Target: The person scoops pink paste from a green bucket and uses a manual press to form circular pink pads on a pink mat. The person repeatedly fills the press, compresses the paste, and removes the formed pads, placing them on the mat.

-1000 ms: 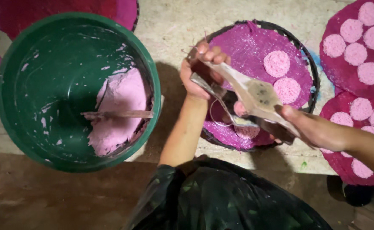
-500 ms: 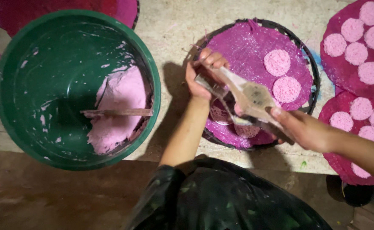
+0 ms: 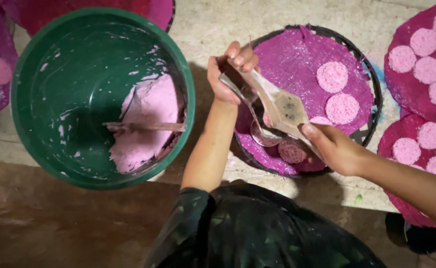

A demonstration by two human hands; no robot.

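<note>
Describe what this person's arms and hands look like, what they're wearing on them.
Both the left hand and the right hand are bare, with no gloves, rings or watch visible. The forearms are uncovered. A dark sleeve with faint pale smears ends about the left elbow; the right arm's sleeve is out of view.

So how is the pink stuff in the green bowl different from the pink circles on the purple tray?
The paste in the green bowl is one big smeared heap, paler, with a stick lying across it. The circles on the purple tray are small, separate, flat and round, with a rough surface. Both are pink.
</note>
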